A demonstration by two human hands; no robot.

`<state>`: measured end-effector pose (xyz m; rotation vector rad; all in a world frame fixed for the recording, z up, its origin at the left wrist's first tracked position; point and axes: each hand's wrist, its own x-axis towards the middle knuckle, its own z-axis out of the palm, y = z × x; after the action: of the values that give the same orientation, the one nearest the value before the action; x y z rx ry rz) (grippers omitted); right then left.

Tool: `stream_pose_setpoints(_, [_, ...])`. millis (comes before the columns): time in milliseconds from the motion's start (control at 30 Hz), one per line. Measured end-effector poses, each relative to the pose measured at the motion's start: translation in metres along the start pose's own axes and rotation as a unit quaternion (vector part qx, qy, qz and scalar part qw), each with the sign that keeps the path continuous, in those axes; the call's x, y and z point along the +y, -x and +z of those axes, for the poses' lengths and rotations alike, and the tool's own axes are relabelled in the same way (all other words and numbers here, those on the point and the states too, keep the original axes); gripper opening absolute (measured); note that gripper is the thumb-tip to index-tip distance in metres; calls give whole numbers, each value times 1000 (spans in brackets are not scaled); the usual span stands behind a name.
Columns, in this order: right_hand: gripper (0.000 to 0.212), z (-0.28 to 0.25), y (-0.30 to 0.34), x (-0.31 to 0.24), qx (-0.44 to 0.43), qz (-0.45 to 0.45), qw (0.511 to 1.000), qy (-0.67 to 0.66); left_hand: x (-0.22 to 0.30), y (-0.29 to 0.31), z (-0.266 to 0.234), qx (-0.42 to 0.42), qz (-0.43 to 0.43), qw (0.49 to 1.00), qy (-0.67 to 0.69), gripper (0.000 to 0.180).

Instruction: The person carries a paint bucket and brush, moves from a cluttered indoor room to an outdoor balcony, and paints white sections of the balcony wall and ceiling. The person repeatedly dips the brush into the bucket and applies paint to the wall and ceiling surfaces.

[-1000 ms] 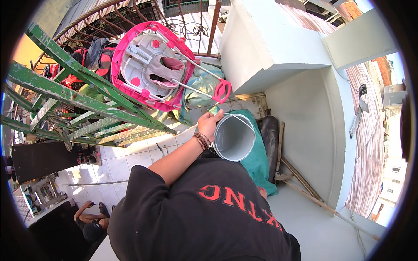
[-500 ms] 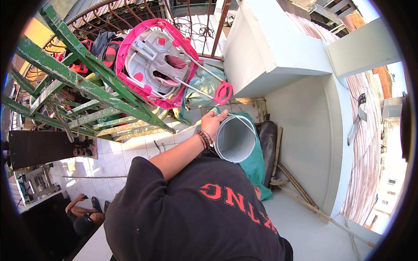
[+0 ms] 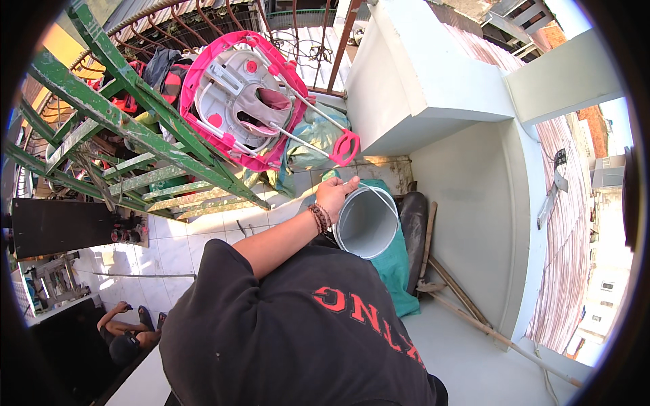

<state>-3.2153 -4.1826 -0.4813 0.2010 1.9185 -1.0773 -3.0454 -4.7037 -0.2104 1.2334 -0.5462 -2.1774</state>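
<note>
- Bucket (image 3: 367, 224): pale grey, round-mouthed, with a smooth, evenly toned inner wall and a light, narrow rim; a thin, pale handle (image 3: 384, 196) bows across the mouth's upper right side.
- Position: in front of the torso, just beyond the chest of the dark shirt (image 3: 271, 338), seen against a teal sheet (image 3: 401, 287); whether it touches the sheet cannot be told.
- Orientation: mouth turned up toward the wearer's head, slightly tilted; the long axis runs from the mouth down and away from the viewer, the base hidden.
- Left hand (image 3: 332, 197): closed at the upper left of the rim, gripping the bucket; whether the fingers take the rim, the handle or both cannot be told. A beaded dark brown bracelet (image 3: 319, 218) circles the wrist.
- Right hand: out of view; state cannot be told.
- Right of the sheet: a dark, rounded, smooth-surfaced object (image 3: 414, 230), beside it a slim wooden shaft (image 3: 430, 233); long poles (image 3: 467, 298) lie near the pale, smooth wall (image 3: 467, 203).
- Beyond the hand: a pink and white plastic frame (image 3: 233, 101) with a fabric seat.
- Left: a green ladder (image 3: 135, 132), paint chipped, above glossy pale floor tiles (image 3: 159, 254).
- Lower left: another person (image 3: 128, 342), limbs folded.
</note>
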Motion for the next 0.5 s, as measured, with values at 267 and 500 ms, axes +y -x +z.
stream_pose_setpoints(267, [26, 40, 78, -114, -27, -5, 1000, -5, 2, 3, -5, -2, -2, 1000, 18, 30])
stream_pose_setpoints(500, [28, 18, 46, -71, 19, -17, 997, 77, 0, 2, 0, -19, -4, 1000, 15, 30])
